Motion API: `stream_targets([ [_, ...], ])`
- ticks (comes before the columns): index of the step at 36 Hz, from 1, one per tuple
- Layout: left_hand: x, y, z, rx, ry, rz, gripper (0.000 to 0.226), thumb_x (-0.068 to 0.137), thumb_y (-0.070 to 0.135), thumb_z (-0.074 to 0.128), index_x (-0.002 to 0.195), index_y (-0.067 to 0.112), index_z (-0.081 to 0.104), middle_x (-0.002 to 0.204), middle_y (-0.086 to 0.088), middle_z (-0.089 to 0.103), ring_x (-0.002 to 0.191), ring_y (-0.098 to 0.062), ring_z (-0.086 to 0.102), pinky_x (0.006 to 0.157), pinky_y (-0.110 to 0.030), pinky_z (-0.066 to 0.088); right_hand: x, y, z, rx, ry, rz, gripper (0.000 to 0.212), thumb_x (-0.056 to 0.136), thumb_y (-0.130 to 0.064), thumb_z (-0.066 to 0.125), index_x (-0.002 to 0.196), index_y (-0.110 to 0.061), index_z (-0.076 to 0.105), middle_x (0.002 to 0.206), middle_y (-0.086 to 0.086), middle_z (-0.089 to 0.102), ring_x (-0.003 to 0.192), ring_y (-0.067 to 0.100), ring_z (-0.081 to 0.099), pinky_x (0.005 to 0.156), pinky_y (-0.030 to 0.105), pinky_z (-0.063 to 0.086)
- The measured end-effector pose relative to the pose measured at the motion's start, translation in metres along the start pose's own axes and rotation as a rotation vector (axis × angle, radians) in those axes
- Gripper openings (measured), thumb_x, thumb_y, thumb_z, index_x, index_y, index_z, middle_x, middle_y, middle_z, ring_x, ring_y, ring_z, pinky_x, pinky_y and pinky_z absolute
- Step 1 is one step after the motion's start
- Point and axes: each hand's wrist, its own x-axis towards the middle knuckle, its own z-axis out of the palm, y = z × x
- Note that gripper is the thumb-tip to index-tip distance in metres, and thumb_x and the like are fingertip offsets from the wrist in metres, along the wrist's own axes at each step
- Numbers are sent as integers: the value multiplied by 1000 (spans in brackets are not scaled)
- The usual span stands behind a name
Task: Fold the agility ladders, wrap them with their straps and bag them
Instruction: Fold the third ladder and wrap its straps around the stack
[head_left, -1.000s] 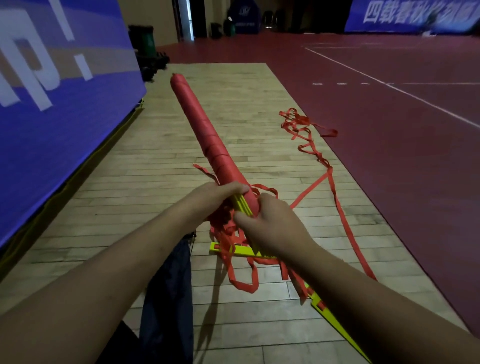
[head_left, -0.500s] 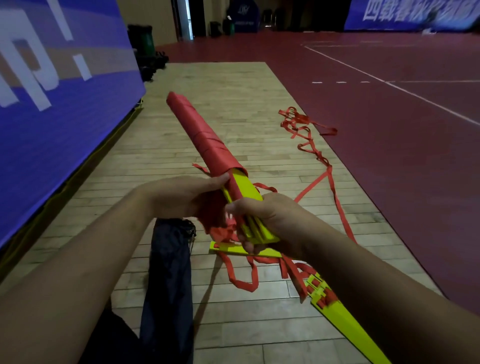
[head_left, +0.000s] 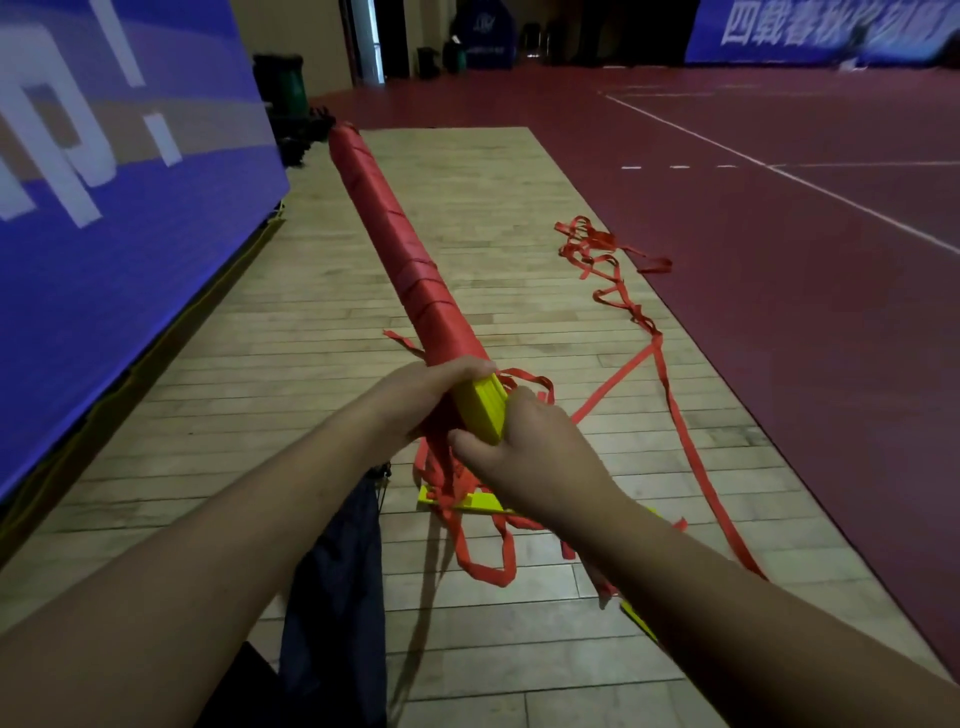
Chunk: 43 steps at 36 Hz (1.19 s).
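Red strap (head_left: 387, 218) is covering most of the ladder bundle (head_left: 441, 322), and we're holding it up off the floor, angled away from us. Our left hand (head_left: 426, 400) is gripping it right where the wrap ends, and our right hand (head_left: 535, 452) is curling round the bare yellow rungs (head_left: 480, 410) just below. A loose strap (head_left: 670, 395) is trailing off right along the edge of the wooden floor (head_left: 249, 374), and the dark bag (head_left: 337, 561) is lying under our left arm. A blue banner (head_left: 104, 260) is crowding the left, while the red court (head_left: 779, 312) is opening wide on the right
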Motion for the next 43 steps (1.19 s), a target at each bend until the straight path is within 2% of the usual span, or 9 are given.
stream_targets([
  [4,-7,9,-7,-122,-134,64,44,84,36,71,115,7,58,92,-4,72,87,-18,71,77,-29,57,4,5,-22,858,-504,247,39,93,-34,68,117,-7,56,98,17,74,84,25,75,80,41,63],
  [7,-9,10,-10,-178,-262,98,66,69,47,85,112,6,56,88,-3,72,87,-18,71,74,-27,57,2,10,-32,1178,-803,293,50,89,-35,68,124,-5,52,94,14,69,80,25,71,73,38,61],
  [13,-10,13,-13,-176,-287,136,93,42,57,94,112,9,55,86,-1,72,84,-15,71,73,-25,57,-4,-1,-27,1158,-684,234,28,87,-29,65,102,-10,52,70,2,55,57,13,52,59,26,42],
  [20,-11,12,-17,151,-199,43,82,67,77,67,118,13,62,115,-12,73,105,-27,71,94,-39,57,-1,-2,-36,806,-309,219,33,83,-28,70,99,0,61,62,7,59,42,17,52,43,23,39],
  [24,-13,17,-20,487,-158,-49,73,74,71,47,100,7,69,86,-10,77,79,-25,74,81,-36,59,9,11,-42,429,-148,114,34,80,-26,77,89,5,69,74,22,71,53,25,60,52,33,42],
  [27,-14,16,-13,310,-146,-46,68,80,66,47,99,4,67,75,-8,69,53,-14,60,53,-22,50,10,14,-44,149,-91,36,26,81,-29,75,84,-3,69,74,15,74,63,28,71,57,38,51],
  [33,-8,3,11,-85,17,-64,54,73,64,64,86,12,57,59,1,50,47,-11,47,46,-24,42,3,5,-23,-497,174,-182,37,93,-49,64,104,-17,48,74,-6,47,67,15,54,63,31,49],
  [38,-7,3,1,-181,23,-45,59,76,45,73,119,7,59,89,-7,70,72,-18,69,61,-29,55,0,2,-3,-275,116,-156,54,96,-63,50,121,-16,42,97,0,57,81,17,62,76,38,59],
  [43,-9,12,-14,-159,-110,62,76,64,42,86,125,7,56,103,-13,72,94,-27,72,81,-37,61,3,3,-28,785,-448,180,35,95,-30,68,116,-6,55,100,17,71,90,32,74,86,49,61],
])
